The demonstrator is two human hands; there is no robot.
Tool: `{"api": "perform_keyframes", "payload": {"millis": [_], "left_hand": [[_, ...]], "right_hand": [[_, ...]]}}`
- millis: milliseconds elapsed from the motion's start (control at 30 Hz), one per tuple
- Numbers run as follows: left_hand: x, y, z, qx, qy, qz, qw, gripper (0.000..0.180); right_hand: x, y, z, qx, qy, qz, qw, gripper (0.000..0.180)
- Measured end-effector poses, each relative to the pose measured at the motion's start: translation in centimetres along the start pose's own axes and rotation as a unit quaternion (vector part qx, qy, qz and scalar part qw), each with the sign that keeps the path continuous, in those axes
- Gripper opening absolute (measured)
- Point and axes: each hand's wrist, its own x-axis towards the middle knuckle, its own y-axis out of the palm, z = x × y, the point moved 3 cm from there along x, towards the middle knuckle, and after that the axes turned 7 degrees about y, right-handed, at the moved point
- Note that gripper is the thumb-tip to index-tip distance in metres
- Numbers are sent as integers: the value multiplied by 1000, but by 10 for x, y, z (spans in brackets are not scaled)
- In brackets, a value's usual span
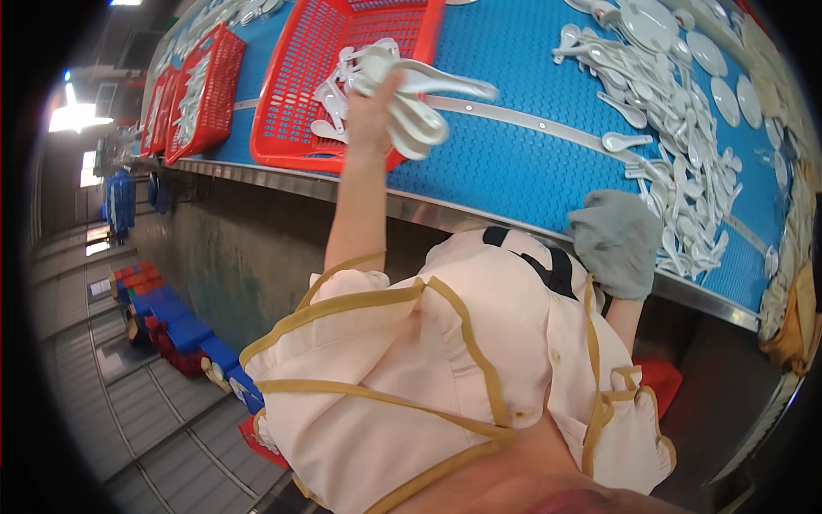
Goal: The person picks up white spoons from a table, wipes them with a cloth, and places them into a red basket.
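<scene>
My left hand (373,110) is closed round a bunch of white soup spoons (417,127), over the near right side of a red plastic basket (261,141). One spoon in the bunch points off to the right. More white spoons (330,101) lie inside the basket. A grey cloth mitt (615,242) covers my right hand, which rests by the table's near edge; its fingers are hidden. Beside the mitt spreads a large heap of loose white spoons (685,146).
The table has a blue textured top (505,64) with a metal strip (548,126) across it. More red baskets (210,98) with white ware stand to the left. White oval dishes (648,24) lie at the far right. Blue crates (175,321) sit on the floor at left.
</scene>
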Motion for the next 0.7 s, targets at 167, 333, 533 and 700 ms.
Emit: {"api": "perform_keyframes", "payload": {"millis": [167,333,533,700], "left_hand": [[67,-99,-11,60,111,-126,984,28],[85,-140,18,450,28,-132,883,50],[23,23,9,423,354,-8,834,50],[-49,187,152,480,182,393,763,47]], "right_hand": [[-4,3,-5,29,19,-149,988,28],[-9,-15,-8,-9,92,-123,988,28],[2,-22,-10,152,132,-73,977,36],[11,-14,-12,-98,26,-250,963,36]]}}
